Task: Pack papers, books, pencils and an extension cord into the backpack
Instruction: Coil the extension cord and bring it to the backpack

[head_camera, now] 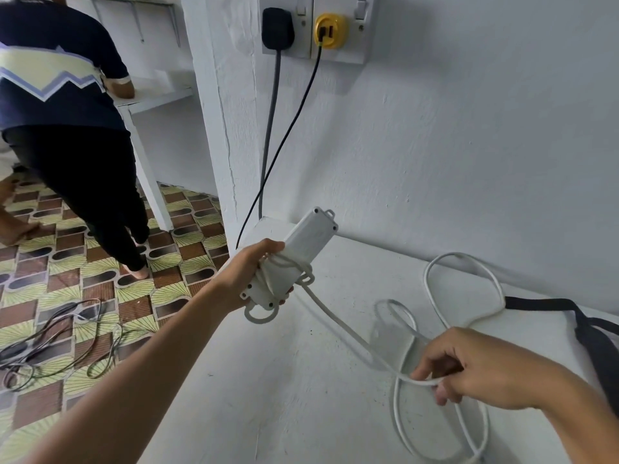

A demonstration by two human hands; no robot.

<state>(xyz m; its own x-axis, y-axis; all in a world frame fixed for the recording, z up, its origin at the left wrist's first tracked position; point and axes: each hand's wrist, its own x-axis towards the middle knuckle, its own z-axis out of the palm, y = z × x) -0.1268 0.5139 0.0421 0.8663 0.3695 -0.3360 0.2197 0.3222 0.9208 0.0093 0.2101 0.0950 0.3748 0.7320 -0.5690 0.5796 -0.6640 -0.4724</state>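
two hands hold one white extension cord. the left hand (249, 272) has its grip curled tight round the hard plastic socket block (291, 259), a long box shape with a few turns of cable wound on it, held up above the white surface (268, 396). the right hand (469, 370) pinches the smooth round cable (341, 326) between thumb and fingers. the rest of the cable lies in loose loops on the rough painted surface. a black cloth strap (582, 326) lies near the loops.
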